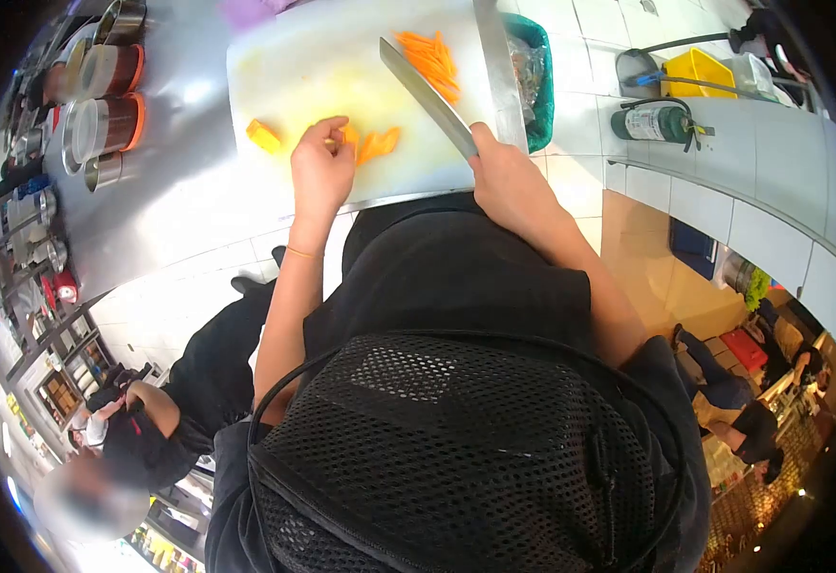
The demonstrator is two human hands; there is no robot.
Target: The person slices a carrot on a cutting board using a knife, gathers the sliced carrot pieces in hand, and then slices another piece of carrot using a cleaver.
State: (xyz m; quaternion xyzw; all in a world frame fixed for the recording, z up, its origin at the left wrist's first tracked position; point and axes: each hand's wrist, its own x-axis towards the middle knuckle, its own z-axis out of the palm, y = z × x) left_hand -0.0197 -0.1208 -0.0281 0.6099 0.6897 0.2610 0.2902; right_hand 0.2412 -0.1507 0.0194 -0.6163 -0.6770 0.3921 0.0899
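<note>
My right hand (523, 191) grips the handle of a kitchen knife (428, 97), its blade slanting up and left over the white cutting board (275, 76). Beside the blade tip lies a pile of thin carrot strips (429, 63). My left hand (322, 172) hovers low at the board's near side with its fingers curled in. Flat orange slices (378, 144), carrot by their look, lie right by its fingertips; whether the fingers pinch one is hidden. Left of that hand sits an orange chunk (263, 136).
Left of the board, tubs with orange rims (112, 124) stand on the steel counter (170, 181). A green bin (538, 76) with a plastic bag is beyond the board's right edge. A fire extinguisher (652, 122) is further right. One person in black (189, 401) is at the lower left.
</note>
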